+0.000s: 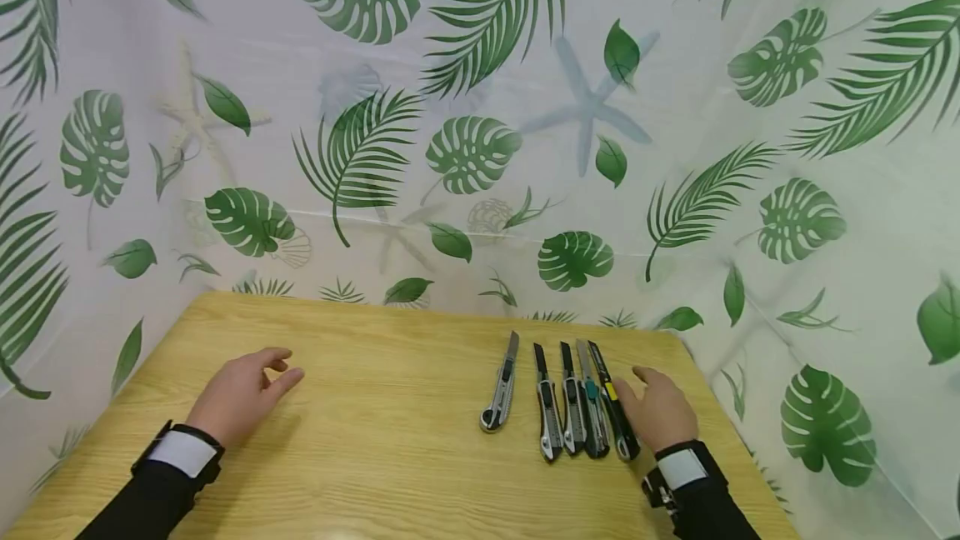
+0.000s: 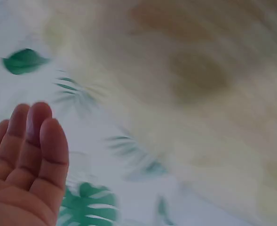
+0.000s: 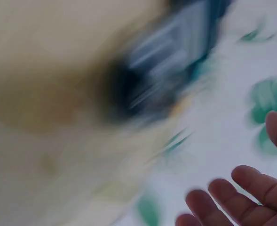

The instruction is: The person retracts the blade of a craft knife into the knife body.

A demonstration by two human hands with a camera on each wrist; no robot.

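Note:
Several utility knives lie on the wooden table, blade ends toward the wall. One silver-and-black utility knife [image 1: 500, 387] lies apart on the left, slightly slanted. To its right come two similar grey knives [image 1: 548, 415] [image 1: 573, 408], a knife with a teal slider [image 1: 592, 398] and a black knife with a yellow band [image 1: 615, 407]. My right hand [image 1: 660, 409] is just right of the black-and-yellow knife, fingers loosely bent around nothing; whether it touches the knife I cannot tell. My left hand [image 1: 243, 390] hovers over the table's left side, fingers relaxed, holding nothing.
The light wooden table [image 1: 360, 440] meets a white cloth [image 1: 480, 265] with green leaf prints along its back and sides. The knives blur together in the right wrist view. Dark bands [image 1: 180, 452] are strapped on both wrists.

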